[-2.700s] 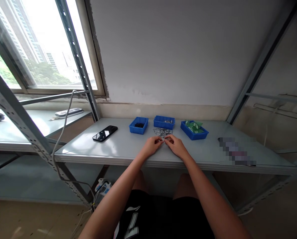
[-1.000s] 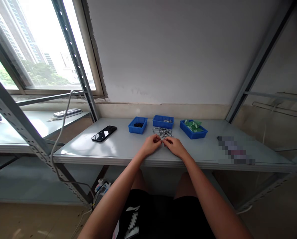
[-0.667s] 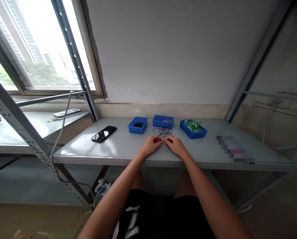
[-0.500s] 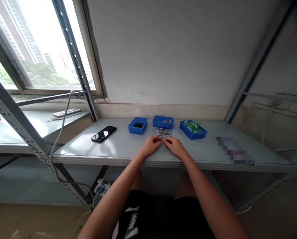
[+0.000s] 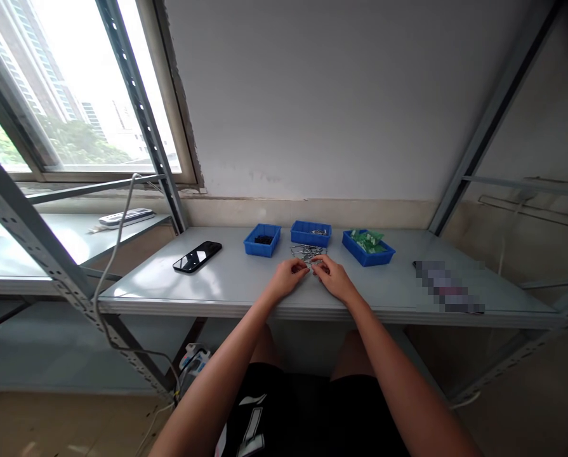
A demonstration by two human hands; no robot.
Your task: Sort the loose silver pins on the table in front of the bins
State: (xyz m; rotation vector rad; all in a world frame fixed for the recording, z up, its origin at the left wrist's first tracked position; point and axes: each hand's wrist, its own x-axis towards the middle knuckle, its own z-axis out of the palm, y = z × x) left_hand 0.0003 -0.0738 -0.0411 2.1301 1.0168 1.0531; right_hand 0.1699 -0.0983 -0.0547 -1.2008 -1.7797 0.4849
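Note:
My left hand point(image 5: 289, 277) and my right hand point(image 5: 333, 278) rest close together on the grey table point(image 5: 236, 282), fingertips nearly touching. Both are pinched on something small and metallic that I cannot make out. Just beyond the fingers lies a loose heap of small metal parts point(image 5: 307, 251). Behind it stand three blue trays: the left tray point(image 5: 263, 240) holds small black pieces, the middle tray point(image 5: 311, 233) a few metal parts, the right tray point(image 5: 368, 247) green circuit boards.
A black phone point(image 5: 197, 256) lies on the table's left part. A blurred object point(image 5: 448, 286) lies at the right. Slotted metal shelf posts point(image 5: 36, 247) and a hanging cable point(image 5: 113, 254) stand at the left, by a window.
Both hands stay pinched together at the same spot near the heap of metal parts; only slight finger shifts and a small camera drift show.

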